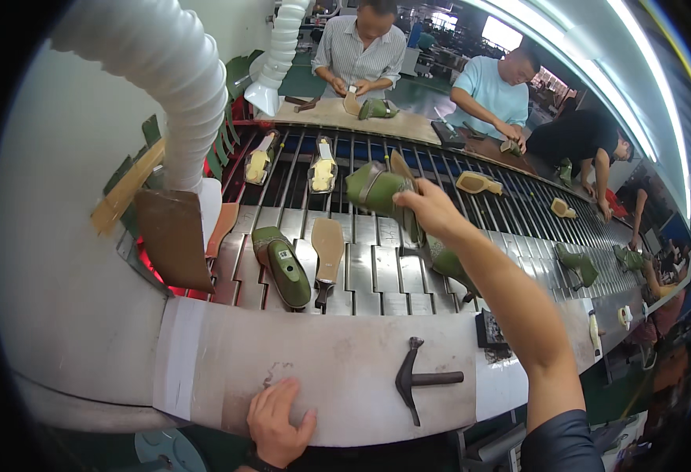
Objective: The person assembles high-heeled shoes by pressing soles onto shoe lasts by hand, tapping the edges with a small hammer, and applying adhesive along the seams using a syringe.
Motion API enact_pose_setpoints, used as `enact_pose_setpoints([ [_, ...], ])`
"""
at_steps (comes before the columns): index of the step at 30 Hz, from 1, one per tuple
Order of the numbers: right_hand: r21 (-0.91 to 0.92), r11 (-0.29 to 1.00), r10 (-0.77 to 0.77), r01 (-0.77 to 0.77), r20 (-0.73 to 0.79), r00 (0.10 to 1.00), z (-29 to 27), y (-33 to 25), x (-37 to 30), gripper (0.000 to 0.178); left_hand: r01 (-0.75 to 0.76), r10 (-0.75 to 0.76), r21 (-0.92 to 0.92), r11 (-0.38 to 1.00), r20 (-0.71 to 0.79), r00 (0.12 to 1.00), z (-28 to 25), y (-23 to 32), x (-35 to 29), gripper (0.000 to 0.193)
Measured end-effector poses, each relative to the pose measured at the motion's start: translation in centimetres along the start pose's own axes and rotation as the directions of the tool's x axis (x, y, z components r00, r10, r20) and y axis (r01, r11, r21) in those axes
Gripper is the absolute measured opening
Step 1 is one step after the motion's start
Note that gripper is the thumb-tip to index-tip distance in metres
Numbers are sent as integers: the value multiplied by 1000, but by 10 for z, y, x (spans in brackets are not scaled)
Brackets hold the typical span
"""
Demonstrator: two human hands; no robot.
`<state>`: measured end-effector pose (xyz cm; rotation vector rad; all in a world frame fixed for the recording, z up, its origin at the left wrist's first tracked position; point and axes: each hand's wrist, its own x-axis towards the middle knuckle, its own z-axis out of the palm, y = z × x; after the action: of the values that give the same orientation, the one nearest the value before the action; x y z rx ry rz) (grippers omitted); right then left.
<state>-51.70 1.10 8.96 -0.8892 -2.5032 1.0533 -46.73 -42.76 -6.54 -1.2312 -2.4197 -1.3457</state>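
My right hand (432,209) is closed on a green shoe (375,191), held tilted above the metal conveyor. A tan sole (400,167) shows just behind this shoe; whether my fingers also grip it I cannot tell. My left hand (279,423) lies on the near edge of the pale worktable (314,346), fingers stretched out and holding nothing. On the slats between them, another green shoe (286,271) rests bottom up next to a tan heeled sole (327,250). A third green shoe (449,263) is partly hidden by my right forearm. A dark hammer (416,379) lies on the worktable.
Two yellow-filled shoe pieces (323,167) and pale soles (477,183) lie on the conveyor rods. A thick white duct (180,94) and a brown board (174,240) stand at left. Co-workers (361,51) handle shoes across the conveyor. A black box (490,330) sits near my right elbow.
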Motion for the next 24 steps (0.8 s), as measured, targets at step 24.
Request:
enact_pose_setpoints([
  [24,40,920,-327,391,-473,818,129,35,-281,50,39,-266,-905,423,-83,960,-44,12,4,58],
])
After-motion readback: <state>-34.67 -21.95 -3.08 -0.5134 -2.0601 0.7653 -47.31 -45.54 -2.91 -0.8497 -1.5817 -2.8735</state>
